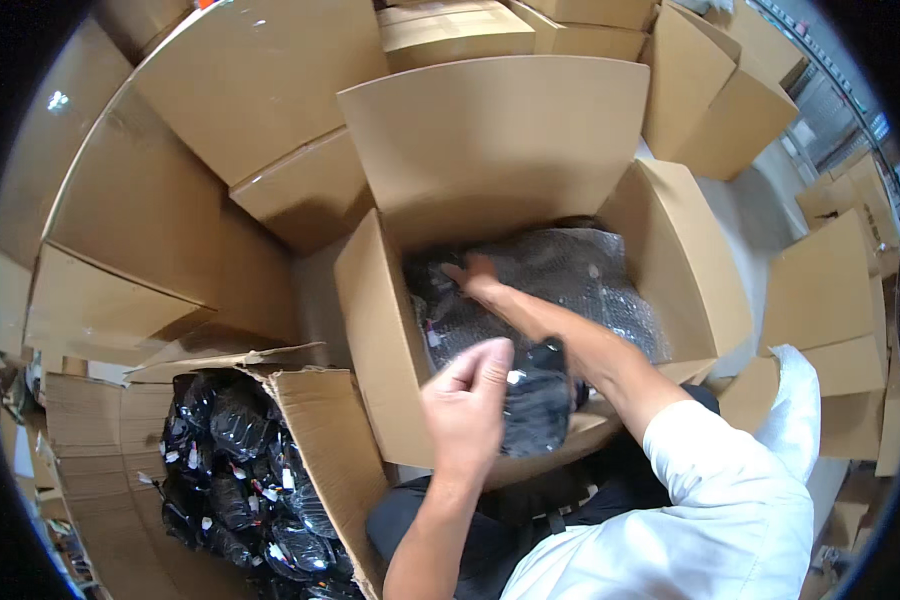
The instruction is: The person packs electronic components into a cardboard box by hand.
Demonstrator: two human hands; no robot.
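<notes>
My left hand (467,398) is closed in a pinch at the near edge of an open cardboard box (385,330). A black item in a clear plastic bag (535,408) hangs beside its fingers, gripped by the bag; the kind of item cannot be made out. My right hand (477,274) reaches far into the box with fingers apart, lying on a sheet of bubble wrap (570,262). Dark contents show through the sheet. At the lower left, another open carton (315,425) holds many bagged black items (235,500) with small white tags or connectors.
Large cardboard boxes (210,90) stand close along the left and back. An open-flapped box (715,90) is at the far right, with more cartons (820,320) along the right side. Grey floor (750,215) shows between them. The box's tall back flap (500,140) stands upright.
</notes>
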